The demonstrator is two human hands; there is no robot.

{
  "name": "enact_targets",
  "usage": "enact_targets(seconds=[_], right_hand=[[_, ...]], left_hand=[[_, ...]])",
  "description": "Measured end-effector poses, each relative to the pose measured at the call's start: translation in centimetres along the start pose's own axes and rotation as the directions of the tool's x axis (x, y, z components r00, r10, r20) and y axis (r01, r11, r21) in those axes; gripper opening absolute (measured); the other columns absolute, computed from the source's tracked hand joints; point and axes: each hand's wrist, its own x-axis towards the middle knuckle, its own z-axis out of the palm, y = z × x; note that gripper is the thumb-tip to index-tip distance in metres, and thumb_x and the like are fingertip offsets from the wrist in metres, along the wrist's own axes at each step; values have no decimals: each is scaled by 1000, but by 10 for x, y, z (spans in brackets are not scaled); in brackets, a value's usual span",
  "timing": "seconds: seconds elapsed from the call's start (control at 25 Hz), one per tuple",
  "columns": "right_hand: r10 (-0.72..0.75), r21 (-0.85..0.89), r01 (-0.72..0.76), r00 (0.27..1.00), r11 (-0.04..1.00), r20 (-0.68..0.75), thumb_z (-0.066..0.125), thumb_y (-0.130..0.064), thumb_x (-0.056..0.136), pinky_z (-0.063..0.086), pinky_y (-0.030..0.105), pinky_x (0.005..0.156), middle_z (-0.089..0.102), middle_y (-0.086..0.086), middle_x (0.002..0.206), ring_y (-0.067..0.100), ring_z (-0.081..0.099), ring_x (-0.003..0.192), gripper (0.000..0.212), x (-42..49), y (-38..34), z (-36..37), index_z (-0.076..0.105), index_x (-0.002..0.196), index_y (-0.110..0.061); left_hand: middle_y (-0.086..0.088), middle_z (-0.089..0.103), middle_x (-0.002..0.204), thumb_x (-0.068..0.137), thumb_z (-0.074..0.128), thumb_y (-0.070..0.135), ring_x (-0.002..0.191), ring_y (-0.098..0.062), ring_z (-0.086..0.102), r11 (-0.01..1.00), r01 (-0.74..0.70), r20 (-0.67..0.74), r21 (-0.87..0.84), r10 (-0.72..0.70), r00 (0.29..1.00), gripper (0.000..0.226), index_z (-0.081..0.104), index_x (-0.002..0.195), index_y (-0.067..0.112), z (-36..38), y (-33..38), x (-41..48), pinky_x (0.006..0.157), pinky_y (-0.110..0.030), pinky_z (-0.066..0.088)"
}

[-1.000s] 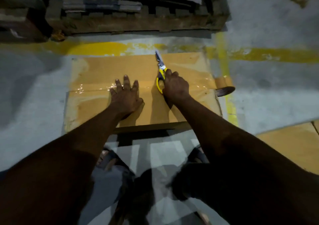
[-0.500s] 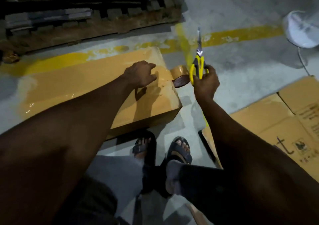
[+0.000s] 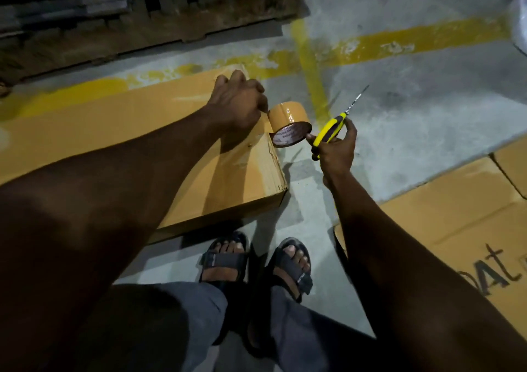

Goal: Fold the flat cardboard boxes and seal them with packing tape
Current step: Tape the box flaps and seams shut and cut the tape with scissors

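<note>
Wooden pallet (image 3: 142, 29): lies on the floor (image 3: 413, 115) beyond the cardboard box, along its far side.
Cardboard box (image 3: 114, 132): folded up, lying long-side across the floor; glossy tape runs along its top to the right end.
Left hand (image 3: 236, 101): rests on the top of the box at its right end, knuckles up, fingers curled over toward the far corner. Whether the fingers pinch anything cannot be told; they are hidden under the hand.
Tape roll (image 3: 289, 122): brown packing tape, on edge, against the box's right end at top-edge height and just beside the left hand.
Sandals (image 3: 225, 260): dark, strapped, on both feet, on the floor by the box's near right corner.
Scissors (image 3: 339, 118): yellow and black handles, blades closed, tip pointing up and away from the box.
Right hand (image 3: 335, 150): right of the box and off it, fingers wrapped round the scissors' handles; thumb tip near the tape roll.
Yellow floor lines (image 3: 399, 39): worn paint, crossing beyond the box's right end.
Flat cardboard (image 3: 456, 217): unfolded sheets on the floor, well right of the box, with dark printing.
</note>
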Motion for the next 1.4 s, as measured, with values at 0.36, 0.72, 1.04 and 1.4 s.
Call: enact_targets(seconds=[0.36,0.72,1.04,1.4], right_hand=[[130,204,-132,991,970,20,66,6,78,48,32,54,68,17,77,21,59,59,74,12,27,45,41,134,-36],[-193,-195,113,865,974,-463,64,-22,82,50,37,80,71,10,112,35,66,99,68,18,11,37,39,145,-28],[-170,-32,179,839,983,-517,67,-13,79,44,18,70,65,-18,70,16,67,82,69,27,19,18,43,141,-31],[-34,-35,25,953,999,-303,80,-27,73,56,40,71,66,-4,72,18,68,72,80,29,35,5,35,139,-39]], left_hand=[[-6,41,150,94,39,13,149,-28,0,959,48,164,-280,-2,986,40,58,126,28,5,5,17,116,-57,0],[-1,40,151,99,33,29,146,-27,9,988,21,256,-150,18,966,41,54,132,42,0,-3,21,111,-53,10],[-6,50,142,100,30,33,125,-28,49,975,58,355,-213,22,935,42,54,134,24,-4,41,58,102,-41,38],[-13,47,141,101,28,31,105,-25,57,575,409,493,-709,-11,870,47,46,142,15,-11,38,75,71,-27,40]])
